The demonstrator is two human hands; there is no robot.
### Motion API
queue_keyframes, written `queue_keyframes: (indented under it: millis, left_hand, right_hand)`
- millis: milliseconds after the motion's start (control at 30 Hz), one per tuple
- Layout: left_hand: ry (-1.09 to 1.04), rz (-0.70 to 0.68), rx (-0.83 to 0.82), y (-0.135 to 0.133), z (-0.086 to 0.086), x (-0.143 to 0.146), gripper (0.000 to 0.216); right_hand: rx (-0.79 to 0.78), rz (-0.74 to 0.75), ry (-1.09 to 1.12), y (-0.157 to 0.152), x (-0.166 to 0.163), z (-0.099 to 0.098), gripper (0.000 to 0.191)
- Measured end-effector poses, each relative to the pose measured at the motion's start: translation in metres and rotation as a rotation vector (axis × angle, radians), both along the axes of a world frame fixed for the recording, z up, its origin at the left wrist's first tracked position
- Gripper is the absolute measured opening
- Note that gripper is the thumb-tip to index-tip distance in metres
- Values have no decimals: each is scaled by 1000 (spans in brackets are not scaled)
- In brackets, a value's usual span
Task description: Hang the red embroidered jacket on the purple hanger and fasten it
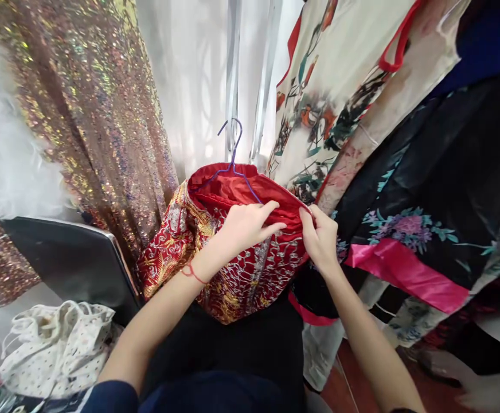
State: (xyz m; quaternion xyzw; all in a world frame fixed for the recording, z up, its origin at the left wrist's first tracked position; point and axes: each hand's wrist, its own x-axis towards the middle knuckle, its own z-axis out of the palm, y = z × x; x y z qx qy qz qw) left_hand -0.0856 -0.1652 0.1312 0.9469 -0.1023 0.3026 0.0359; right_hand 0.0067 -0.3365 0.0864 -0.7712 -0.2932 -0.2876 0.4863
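Observation:
A red garment (233, 287) with gold and silver embroidery hangs over my lap, its wide top opening facing up and showing a red lining. Whether it is a skirt or a top I cannot tell. Inside that opening sits a purple wire hanger (235, 140), hook upward and its lower part hidden by the cloth. My left hand (250, 223) lies over the front edge of the opening, thumb and index finger apart near the hanger's right arm. On the right side, my right hand (321, 235) pinches the garment's edge between thumb and fingers.
Sequinned cloth (104, 115) hangs at the left beside a dark panel (69, 258). A spotted white cloth bag (61, 350) lies below. To the right hang a floral cream garment (319, 97) and a black garment (439, 172) with a pink band. White curtain (190, 69) stands behind.

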Motion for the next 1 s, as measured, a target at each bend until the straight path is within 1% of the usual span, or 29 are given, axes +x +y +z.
queue_keyframes:
  millis: [67,133,233,300,367,500,567,600,667,733,800,833,900,933,1000]
  left_hand:
    - [-16,32,21,-6,-15,15,48]
    - [-66,48,4,-7,-26,25,48]
    - [-181,76,-23,-4,-39,32,51]
    - [-239,91,-34,-2,-46,36,53]
    - [-258,99,-53,-3,-52,43,53]
    - [-235,149,-88,-7,-59,67,52]
    - [-223,158,-118,-9,-61,79,48]
    - [-221,146,-142,-9,-62,82,45]
    - [-227,94,-224,-10,-68,81,39]
    - [-257,22,-359,-11,-77,68,36]
    - [-297,-55,-541,-14,-91,45,39]
    - [-305,-103,-644,-16,-99,31,39]
    - [-272,-236,-854,-20,-116,6,38]
    - [-237,-312,-954,-22,-124,-5,38]
    - [-155,-434,-1139,-26,-140,-18,40]
  right_hand:
    - [36,14,48,-3,-8,-6,37]
    - [52,32,104,-6,-14,-15,37]
    - [76,40,178,-13,-17,-28,38]
    - [107,11,183,-20,-18,-32,38]
    - [164,-30,157,-29,-21,-27,36]
    - [306,-172,34,-52,-39,0,31]
    - [326,-229,-54,-63,-54,11,31]
    - [306,-239,-79,-68,-61,13,30]
    - [223,-236,-80,-74,-71,7,28]
    - [148,-218,-45,-74,-76,-10,25]
    - [89,-171,5,-65,-78,-31,27]
    - [35,-127,36,-57,-78,-41,28]
    - [-140,-9,95,-36,-79,-55,27]
    - [-251,68,114,-26,-80,-60,23]
    - [-452,247,119,-10,-80,-62,11]
